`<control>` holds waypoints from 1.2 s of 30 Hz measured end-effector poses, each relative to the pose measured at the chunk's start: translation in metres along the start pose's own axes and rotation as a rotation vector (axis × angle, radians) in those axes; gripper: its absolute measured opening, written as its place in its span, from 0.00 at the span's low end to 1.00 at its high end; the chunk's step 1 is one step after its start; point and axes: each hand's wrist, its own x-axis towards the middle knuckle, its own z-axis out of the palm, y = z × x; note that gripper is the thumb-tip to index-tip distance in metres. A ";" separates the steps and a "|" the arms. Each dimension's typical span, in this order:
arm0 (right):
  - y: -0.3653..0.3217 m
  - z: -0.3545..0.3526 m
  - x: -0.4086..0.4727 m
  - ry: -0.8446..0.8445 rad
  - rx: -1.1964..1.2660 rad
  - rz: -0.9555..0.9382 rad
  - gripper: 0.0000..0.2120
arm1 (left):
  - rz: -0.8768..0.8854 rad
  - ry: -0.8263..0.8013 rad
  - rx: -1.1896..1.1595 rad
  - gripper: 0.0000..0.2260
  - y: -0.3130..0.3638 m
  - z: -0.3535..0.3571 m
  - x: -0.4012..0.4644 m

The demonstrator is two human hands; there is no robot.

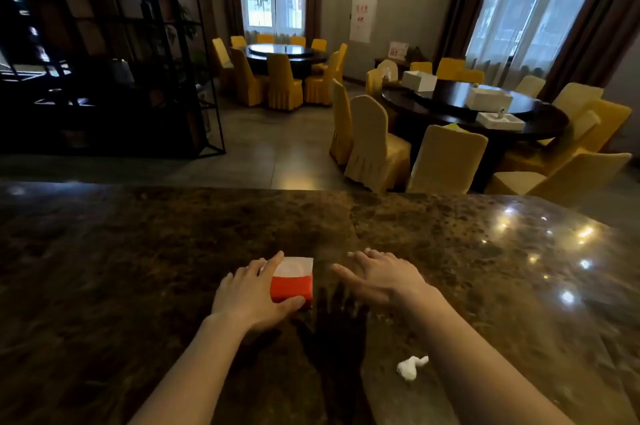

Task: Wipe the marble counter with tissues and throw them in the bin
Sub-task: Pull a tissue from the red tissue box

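Head view, single entry: we record a dark marble bench (173,251), glossy, with lamp glints at its right end. On it sits a red-and-white tissue pack (293,281), and nearer us, beside the right forearm, one crumpled white tissue (411,366) lies loose. No bin is in view. We judge the task early or mid-way: one tissue looks used and not yet binned, and a fresh one seems about to be drawn. The left hand (254,293) grips the pack from its left side, fingers over the top edge, thumb along the near edge, steadying it. The right hand (375,277) hovers just beside the pack, fingers spread and slack, holding nothing that we can see.
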 end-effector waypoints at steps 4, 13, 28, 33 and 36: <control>-0.010 0.024 0.013 -0.003 -0.026 -0.013 0.36 | -0.040 0.196 -0.016 0.43 -0.015 0.028 0.002; -0.039 0.062 0.046 0.176 0.065 -0.085 0.30 | 0.076 0.317 0.075 0.40 -0.013 0.116 -0.001; -0.076 0.080 0.073 0.361 0.067 -0.237 0.21 | 0.039 0.292 -0.003 0.37 -0.015 0.142 0.000; -0.077 0.079 0.079 0.349 0.064 -0.209 0.17 | 0.041 0.279 -0.019 0.38 -0.016 0.143 0.002; -0.077 0.079 0.081 0.386 0.032 -0.199 0.08 | 0.042 0.264 -0.015 0.37 -0.016 0.144 0.001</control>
